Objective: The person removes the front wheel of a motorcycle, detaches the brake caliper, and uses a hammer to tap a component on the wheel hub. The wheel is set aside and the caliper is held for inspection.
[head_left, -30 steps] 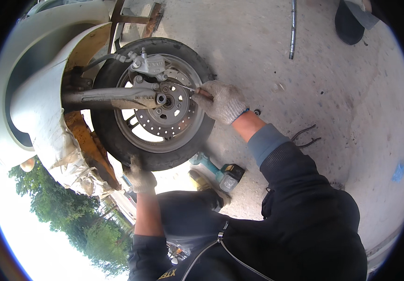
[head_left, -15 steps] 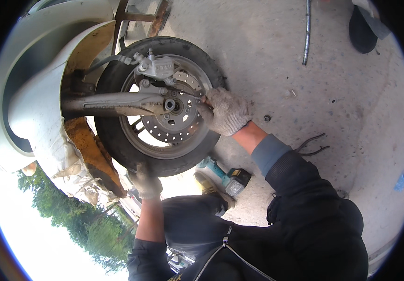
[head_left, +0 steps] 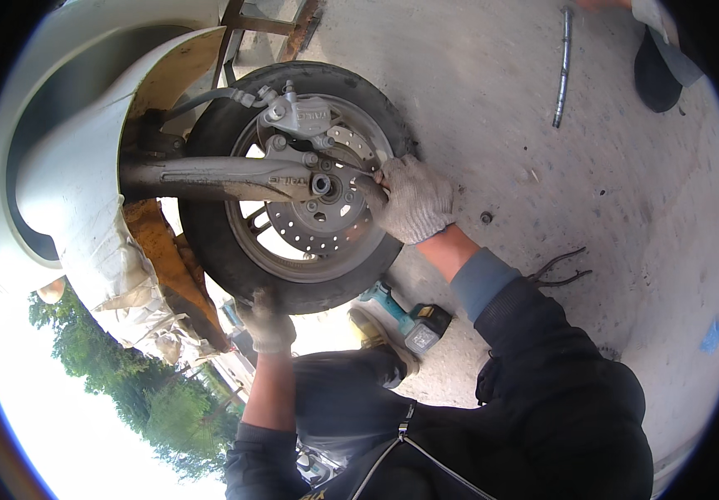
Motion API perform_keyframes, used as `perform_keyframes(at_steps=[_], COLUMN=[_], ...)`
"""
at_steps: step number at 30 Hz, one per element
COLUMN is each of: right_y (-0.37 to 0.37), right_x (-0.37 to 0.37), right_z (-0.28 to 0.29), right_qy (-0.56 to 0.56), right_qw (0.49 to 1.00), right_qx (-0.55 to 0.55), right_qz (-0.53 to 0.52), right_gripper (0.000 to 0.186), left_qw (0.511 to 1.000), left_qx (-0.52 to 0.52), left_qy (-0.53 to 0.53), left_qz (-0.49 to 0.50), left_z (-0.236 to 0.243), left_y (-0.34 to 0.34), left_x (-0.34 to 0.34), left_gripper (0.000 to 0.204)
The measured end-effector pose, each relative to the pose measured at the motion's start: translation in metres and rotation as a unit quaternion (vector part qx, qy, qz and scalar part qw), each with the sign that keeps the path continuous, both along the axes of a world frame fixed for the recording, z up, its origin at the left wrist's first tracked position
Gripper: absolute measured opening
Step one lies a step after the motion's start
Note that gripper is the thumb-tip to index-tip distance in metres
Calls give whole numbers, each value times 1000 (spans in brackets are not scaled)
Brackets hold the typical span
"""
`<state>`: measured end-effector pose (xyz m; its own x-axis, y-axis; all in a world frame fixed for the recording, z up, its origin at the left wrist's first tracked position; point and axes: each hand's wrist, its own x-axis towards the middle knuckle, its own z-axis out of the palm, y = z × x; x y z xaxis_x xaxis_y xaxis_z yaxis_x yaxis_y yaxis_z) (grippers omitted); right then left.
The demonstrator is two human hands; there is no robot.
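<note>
A scooter's front wheel [head_left: 288,271] with a black tyre and drilled brake disc [head_left: 303,237] faces me, on a grey fork leg [head_left: 226,177]. A brake caliper [head_left: 299,115] sits above the axle end [head_left: 321,184]. My right hand [head_left: 413,198], in a knitted work glove, is closed at the disc's right side; what its fingers hold is hidden. My left hand [head_left: 268,325], also gloved, grips the lower edge of the tyre, its fingertips partly blurred against the rubber.
A teal cordless power tool [head_left: 409,317] lies by my shoe [head_left: 372,331]. Pliers [head_left: 558,268], a small dark nut-like part [head_left: 486,217] and a metal rod [head_left: 563,71] lie on the concrete. White damaged bodywork [head_left: 76,179] stands left; another person's hand [head_left: 601,3] shows at the top right.
The view has shifted, so the wheel and the floor things sit slightly farther right. Both hands stay at about the same places on the wheel.
</note>
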<state>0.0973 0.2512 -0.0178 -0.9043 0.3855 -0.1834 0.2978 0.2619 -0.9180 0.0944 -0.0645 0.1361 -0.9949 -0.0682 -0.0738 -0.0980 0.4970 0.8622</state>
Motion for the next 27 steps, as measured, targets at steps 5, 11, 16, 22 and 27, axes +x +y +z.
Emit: perform_keyframes(at_steps=[5,11,16,22,27], right_y=[3,19,2,-9,8], right_x=[-3,-8,-6,-5,-9], right_z=[9,10,20,28,25], right_qy=[-76,-103,-101,-101,-125], right_qw=[988,962,984,988,962], right_qx=[-108,-198,-132,-103,-193], right_qz=[83,157,60,55,145], right_gripper=[41,50,47,44,53], left_qw=[990,991,990,994,994], left_qx=[121,113,116,101,104], left_qy=[-60,-75,-76,-45,-41], left_qz=[32,5,39,27,10], left_z=[3,0,1,-5,-10], left_y=[14,6,12,14,7], left_x=[2,-1,1,2,2], left_gripper=[69,75,76,72,73])
